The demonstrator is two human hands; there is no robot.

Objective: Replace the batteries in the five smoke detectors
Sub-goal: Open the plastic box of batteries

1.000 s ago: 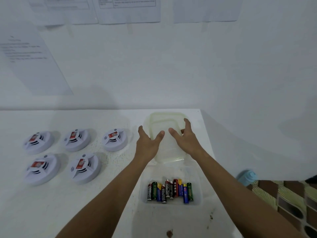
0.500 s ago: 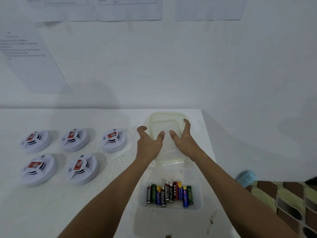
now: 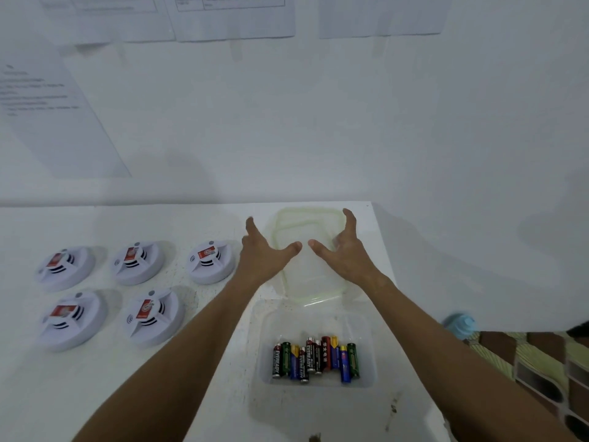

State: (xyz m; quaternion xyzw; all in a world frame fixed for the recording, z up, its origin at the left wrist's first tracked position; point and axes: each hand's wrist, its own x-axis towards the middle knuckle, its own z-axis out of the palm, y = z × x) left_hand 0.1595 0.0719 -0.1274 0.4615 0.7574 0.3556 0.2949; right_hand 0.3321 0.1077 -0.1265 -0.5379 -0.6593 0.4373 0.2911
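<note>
Several white round smoke detectors with red labels lie on the white table in two rows, among them one at the back right and one at the front right. A clear plastic container near the front holds several coloured batteries. Behind it a translucent greenish lid lies flat on the table. My left hand and my right hand hover over the lid's two sides with fingers spread, holding nothing.
The table's right edge runs close beside the lid and container. A white wall with taped paper sheets rises behind. A light blue object and patterned floor tiles show at lower right.
Both hands have lifted off the lid and moved apart, with fingers now spread. The lid stays flat behind the container.
</note>
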